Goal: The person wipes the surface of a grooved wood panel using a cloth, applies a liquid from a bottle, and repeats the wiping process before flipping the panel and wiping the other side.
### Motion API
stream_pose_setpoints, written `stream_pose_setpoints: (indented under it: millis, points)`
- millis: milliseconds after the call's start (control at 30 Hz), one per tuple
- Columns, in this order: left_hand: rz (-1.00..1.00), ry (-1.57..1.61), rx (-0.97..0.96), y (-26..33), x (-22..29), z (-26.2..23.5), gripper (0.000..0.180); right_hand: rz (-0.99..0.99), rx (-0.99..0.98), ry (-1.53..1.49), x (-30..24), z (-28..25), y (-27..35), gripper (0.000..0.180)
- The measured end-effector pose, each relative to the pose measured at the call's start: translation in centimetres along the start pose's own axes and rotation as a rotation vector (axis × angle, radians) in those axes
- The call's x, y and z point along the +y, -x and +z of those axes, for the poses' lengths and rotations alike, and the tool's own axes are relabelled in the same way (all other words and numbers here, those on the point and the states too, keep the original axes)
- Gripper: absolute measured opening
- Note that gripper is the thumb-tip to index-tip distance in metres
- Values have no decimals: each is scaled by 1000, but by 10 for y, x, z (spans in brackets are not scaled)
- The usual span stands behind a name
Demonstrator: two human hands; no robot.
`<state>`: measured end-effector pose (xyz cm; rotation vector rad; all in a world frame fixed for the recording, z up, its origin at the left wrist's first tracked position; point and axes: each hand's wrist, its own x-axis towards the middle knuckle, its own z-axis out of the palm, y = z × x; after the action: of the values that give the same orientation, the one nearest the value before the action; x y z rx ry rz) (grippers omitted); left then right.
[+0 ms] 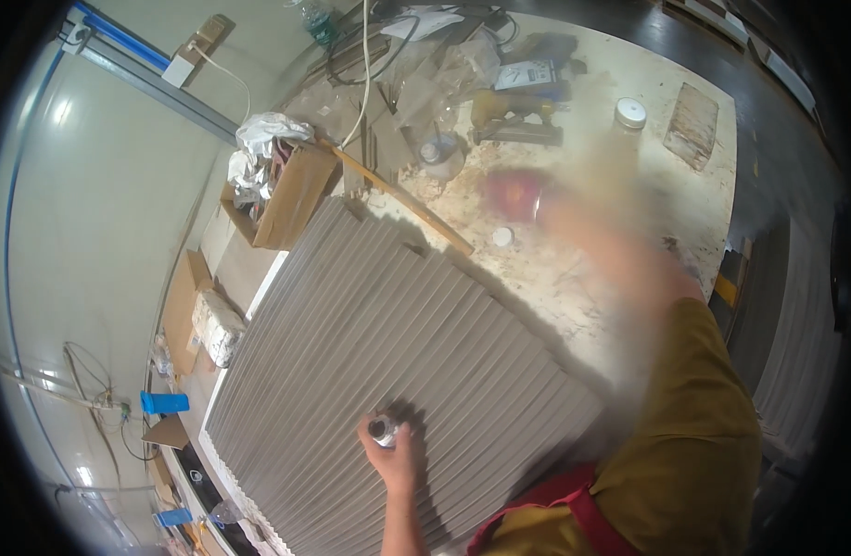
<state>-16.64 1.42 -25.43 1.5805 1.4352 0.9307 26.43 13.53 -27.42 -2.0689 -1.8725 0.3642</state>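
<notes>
My left hand (388,454) is wrapped round a small open bottle (383,429) with a dark mouth, held above the ridged grey strips. These strips (351,334) lie side by side as a wide sheet across the table. My right hand (597,227) reaches over the dusty worktop, smeared by motion, so its fingers cannot be made out. A blurred dark red thing (514,195) shows at its far end; whether the hand holds it is unclear. Close by lies a small white cap (503,237).
On the stained white worktop (574,296) stand a white-lidded container (630,113) and a clear bottle (433,153). A flat worn block (692,127) lies far right. A wooden stick (407,204) borders the strips. Left are a cardboard box (296,199) and a wrapped bundle (218,327).
</notes>
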Motion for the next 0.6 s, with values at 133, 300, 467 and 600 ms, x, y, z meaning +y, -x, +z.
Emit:
stream_pose_setpoints:
  millis: [133, 300, 467, 600]
  points:
    - [-62, 61, 1, -4, 12, 8, 48, 137, 379, 339, 90, 2, -79, 21]
    - [50, -153, 36, -2, -22, -5, 53, 412, 162, 361, 92, -2, -103, 19]
    - [26, -120, 43, -1, -24, -3, 55, 284, 305, 522, 113, 11, -110, 15]
    - [16, -82, 31, -2, -19, 0, 54, 271, 293, 553, 124, 13, -114, 15]
